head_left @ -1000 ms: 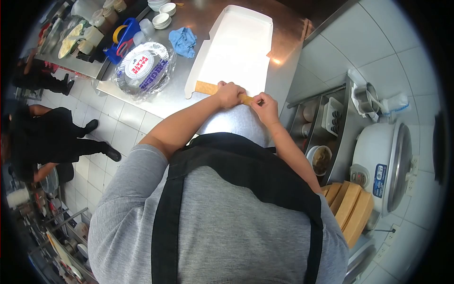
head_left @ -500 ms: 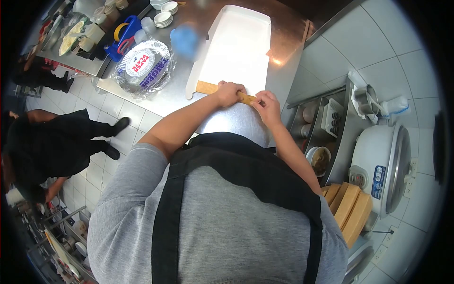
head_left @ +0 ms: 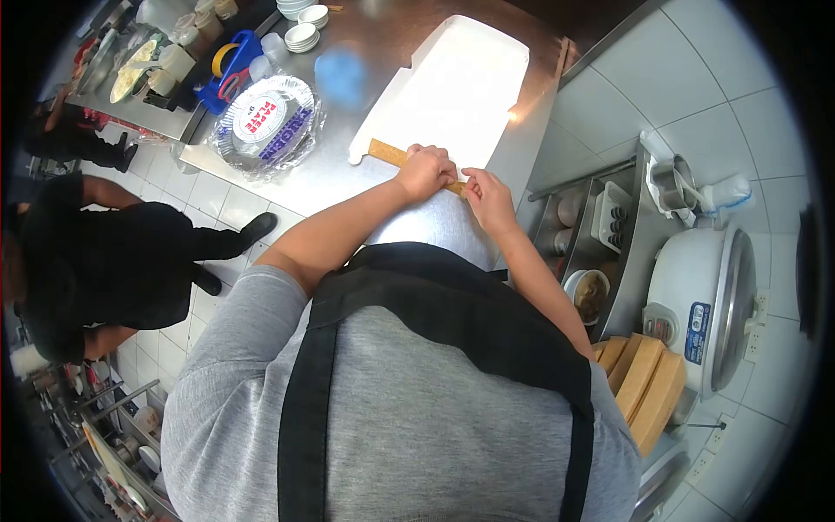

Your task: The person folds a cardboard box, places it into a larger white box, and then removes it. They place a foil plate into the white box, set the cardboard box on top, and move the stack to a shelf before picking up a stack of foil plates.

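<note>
A white cardboard box (head_left: 461, 91), unfolded with its pale inner side up, lies at a slant on the metal table. Along its near edge a brown flap (head_left: 387, 153) is turned up. My left hand (head_left: 426, 172) is closed over the middle of this flap, fingers curled down on it. Just to the right, my right hand (head_left: 489, 200) pinches the flap near its right end, fingertips close to the left hand. The fingers partly hide the folded edge.
A wrapped pack of paper plates (head_left: 265, 126) sits left of the box, near a blurred blue object (head_left: 340, 76) and stacked small white dishes (head_left: 302, 36). Flattened brown boxes (head_left: 648, 387) and a large white cooker (head_left: 696, 304) are at right. A co-worker (head_left: 122, 252) stands at left.
The box has turned clockwise, its far end shifting right. Both hands stay at the near flap, the left slightly raised. The co-worker at left has moved a foot toward the table.
</note>
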`<move>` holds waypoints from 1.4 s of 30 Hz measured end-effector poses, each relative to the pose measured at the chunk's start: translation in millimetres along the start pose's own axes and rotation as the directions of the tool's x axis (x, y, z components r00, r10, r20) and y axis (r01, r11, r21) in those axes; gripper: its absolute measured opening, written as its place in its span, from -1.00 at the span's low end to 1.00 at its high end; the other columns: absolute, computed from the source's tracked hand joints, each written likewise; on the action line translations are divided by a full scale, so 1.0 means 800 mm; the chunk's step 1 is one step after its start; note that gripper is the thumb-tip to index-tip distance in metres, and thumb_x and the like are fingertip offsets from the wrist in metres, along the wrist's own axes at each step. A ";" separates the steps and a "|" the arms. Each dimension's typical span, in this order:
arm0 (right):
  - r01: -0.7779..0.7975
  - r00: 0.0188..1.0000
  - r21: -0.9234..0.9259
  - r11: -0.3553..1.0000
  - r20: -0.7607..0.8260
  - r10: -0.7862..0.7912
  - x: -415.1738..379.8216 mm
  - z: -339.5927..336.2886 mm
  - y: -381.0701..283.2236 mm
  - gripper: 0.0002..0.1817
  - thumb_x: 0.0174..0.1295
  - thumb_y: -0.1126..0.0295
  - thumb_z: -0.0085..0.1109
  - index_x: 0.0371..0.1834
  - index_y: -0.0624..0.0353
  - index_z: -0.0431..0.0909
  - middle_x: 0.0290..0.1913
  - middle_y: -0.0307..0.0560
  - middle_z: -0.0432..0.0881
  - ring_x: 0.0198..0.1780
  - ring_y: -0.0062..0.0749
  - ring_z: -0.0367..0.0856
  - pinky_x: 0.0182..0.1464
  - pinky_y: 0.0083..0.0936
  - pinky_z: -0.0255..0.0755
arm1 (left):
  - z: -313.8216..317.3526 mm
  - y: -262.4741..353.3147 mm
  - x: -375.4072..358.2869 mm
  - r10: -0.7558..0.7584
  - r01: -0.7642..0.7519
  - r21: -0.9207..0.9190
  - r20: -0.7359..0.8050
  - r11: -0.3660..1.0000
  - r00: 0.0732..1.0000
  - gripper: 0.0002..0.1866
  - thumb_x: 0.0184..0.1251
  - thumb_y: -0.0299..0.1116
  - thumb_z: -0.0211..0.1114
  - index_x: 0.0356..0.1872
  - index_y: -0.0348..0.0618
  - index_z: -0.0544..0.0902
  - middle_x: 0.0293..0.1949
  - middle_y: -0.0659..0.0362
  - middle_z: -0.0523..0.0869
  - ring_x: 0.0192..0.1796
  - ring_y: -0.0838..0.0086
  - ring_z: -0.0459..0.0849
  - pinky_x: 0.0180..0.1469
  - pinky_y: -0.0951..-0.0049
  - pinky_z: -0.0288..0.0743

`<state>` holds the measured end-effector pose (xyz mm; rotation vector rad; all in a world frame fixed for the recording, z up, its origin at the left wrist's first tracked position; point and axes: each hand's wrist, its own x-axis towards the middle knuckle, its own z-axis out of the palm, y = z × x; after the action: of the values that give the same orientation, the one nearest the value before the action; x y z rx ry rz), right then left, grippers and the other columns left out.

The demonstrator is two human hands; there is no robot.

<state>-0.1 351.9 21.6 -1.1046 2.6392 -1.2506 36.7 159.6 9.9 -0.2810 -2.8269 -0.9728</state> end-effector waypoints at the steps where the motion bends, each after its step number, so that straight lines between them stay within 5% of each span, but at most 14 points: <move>1: -0.061 0.998 0.013 0.998 0.018 0.061 -0.001 -0.001 0.000 -0.63 0.03 0.61 0.27 -0.05 0.10 0.58 -0.38 -0.12 0.60 -0.29 -0.21 0.60 -0.21 -0.36 0.51 | -0.001 0.001 0.000 -0.005 0.005 0.019 0.015 1.000 1.000 -0.97 0.11 -0.33 0.39 -0.41 0.06 0.75 -0.32 0.26 0.66 -0.02 0.35 0.60 0.21 0.06 0.20; 5: -0.154 0.988 -0.012 0.988 0.023 0.155 -0.008 -0.021 -0.006 -0.63 0.00 0.55 0.30 -0.06 0.05 0.58 -0.25 -0.12 0.59 -0.14 -0.19 0.59 -0.11 -0.32 0.50 | -0.021 0.004 -0.003 0.046 -0.053 0.152 0.047 0.987 0.998 -0.85 0.14 -0.36 0.35 -0.26 0.12 0.76 -0.24 0.25 0.67 0.03 0.35 0.59 0.25 0.01 0.18; 6: -0.144 0.989 -0.036 0.989 0.007 0.145 -0.010 -0.031 -0.010 -0.63 0.00 0.52 0.32 -0.07 0.04 0.58 -0.21 -0.11 0.59 -0.09 -0.19 0.58 -0.07 -0.31 0.49 | -0.029 -0.003 -0.006 0.070 -0.060 0.176 -0.050 0.983 0.996 -0.77 0.14 -0.39 0.33 -0.16 0.12 0.74 -0.17 0.22 0.68 0.05 0.32 0.59 0.25 0.02 0.23; 7: -0.122 0.992 -0.084 0.989 -0.018 0.121 -0.010 -0.041 -0.011 -0.64 -0.01 0.49 0.33 -0.08 0.04 0.58 -0.18 -0.11 0.58 -0.05 -0.18 0.56 -0.04 -0.30 0.48 | -0.042 -0.017 -0.010 0.093 -0.063 0.201 -0.145 0.978 0.985 -0.68 0.14 -0.42 0.32 -0.06 0.13 0.72 -0.10 0.19 0.68 0.08 0.29 0.58 0.25 0.03 0.29; 8: -0.101 0.995 -0.130 0.986 -0.039 0.097 -0.009 -0.049 -0.013 -0.65 -0.01 0.46 0.34 -0.08 0.04 0.59 -0.16 -0.11 0.57 0.00 -0.17 0.54 -0.01 -0.29 0.47 | -0.073 -0.043 -0.008 0.077 -0.065 0.152 -0.078 0.986 0.994 -0.51 0.08 -0.52 0.27 0.10 0.10 0.66 0.03 0.11 0.65 0.13 0.19 0.57 0.22 0.10 0.41; 11: 0.081 0.994 -0.238 0.968 -0.050 -0.095 0.008 -0.040 -0.026 -0.66 0.00 0.38 0.37 -0.10 0.04 0.61 -0.13 -0.10 0.57 0.06 -0.15 0.51 0.05 -0.27 0.45 | -0.150 -0.090 -0.050 0.022 0.010 0.323 -0.095 0.946 0.995 -0.36 0.00 -0.71 0.15 0.17 0.10 0.61 0.12 0.02 0.56 0.11 0.09 0.58 0.20 0.18 0.46; 15: 0.221 0.972 -0.225 0.949 0.136 -0.194 0.063 0.021 -0.057 -0.68 0.03 0.33 0.37 -0.10 0.05 0.65 -0.08 -0.08 0.58 0.08 -0.14 0.50 0.10 -0.29 0.43 | -0.140 -0.130 -0.079 0.061 -0.069 0.227 0.039 0.972 0.997 -0.50 0.01 -0.65 0.21 0.04 0.04 0.62 0.11 0.04 0.54 0.11 0.08 0.58 0.15 0.23 0.50; 21: -0.115 0.951 -0.110 0.987 0.274 0.141 0.097 0.098 -0.035 -0.83 0.09 0.35 0.31 -0.28 0.15 0.70 -0.23 0.03 0.67 -0.16 -0.08 0.64 -0.05 -0.27 0.51 | -0.109 -0.100 -0.067 0.162 -0.161 0.172 0.006 0.972 0.987 -0.86 0.02 -0.43 0.39 -0.35 -0.04 0.65 -0.23 0.19 0.63 -0.09 0.18 0.64 -0.08 0.24 0.55; 22: -0.109 0.963 -0.049 0.993 0.241 0.118 0.095 0.098 -0.032 -0.86 0.12 0.37 0.28 -0.34 0.19 0.70 -0.31 0.06 0.68 -0.27 -0.06 0.67 -0.13 -0.26 0.53 | -0.102 -0.098 -0.062 0.229 -0.218 0.165 -0.046 0.962 0.972 -0.84 0.02 -0.40 0.40 -0.35 -0.07 0.63 -0.30 0.17 0.62 -0.15 0.19 0.64 -0.13 0.23 0.55; 31: -0.295 0.904 0.222 0.929 0.379 0.197 0.088 0.088 -0.028 -0.85 0.16 0.44 0.27 -0.24 0.23 0.68 -0.26 -0.11 0.65 -0.26 -0.41 0.61 -0.12 -0.49 0.48 | -0.089 -0.097 -0.046 -0.008 0.013 0.021 -0.233 1.000 0.972 -0.84 0.01 -0.44 0.39 -0.42 -0.14 0.55 -0.40 0.10 0.62 -0.26 0.15 0.64 -0.20 0.21 0.52; 34: -0.202 0.927 0.215 0.955 0.358 0.115 0.086 0.086 -0.028 -0.86 0.18 0.44 0.28 -0.23 0.25 0.68 -0.26 -0.13 0.64 -0.29 -0.46 0.59 -0.14 -0.52 0.47 | -0.088 -0.094 -0.045 -0.062 0.060 -0.014 -0.221 0.998 0.973 -0.83 0.01 -0.43 0.38 -0.42 -0.16 0.54 -0.36 0.05 0.63 -0.22 0.09 0.63 -0.15 0.15 0.51; 42: -0.260 0.919 0.177 0.949 0.346 0.187 0.093 0.085 -0.026 -0.85 0.18 0.41 0.30 -0.24 0.24 0.68 -0.26 -0.12 0.65 -0.29 -0.45 0.59 -0.15 -0.51 0.47 | -0.087 -0.086 -0.053 0.119 -0.116 0.026 -0.221 0.993 0.968 -0.92 0.11 -0.48 0.31 -0.42 -0.20 0.56 -0.24 0.07 0.60 -0.25 0.15 0.65 -0.18 0.24 0.55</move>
<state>-23.0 252.6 9.6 -0.8572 2.2447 -1.1633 67.4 57.7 15.2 -0.3128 -2.5818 -0.8994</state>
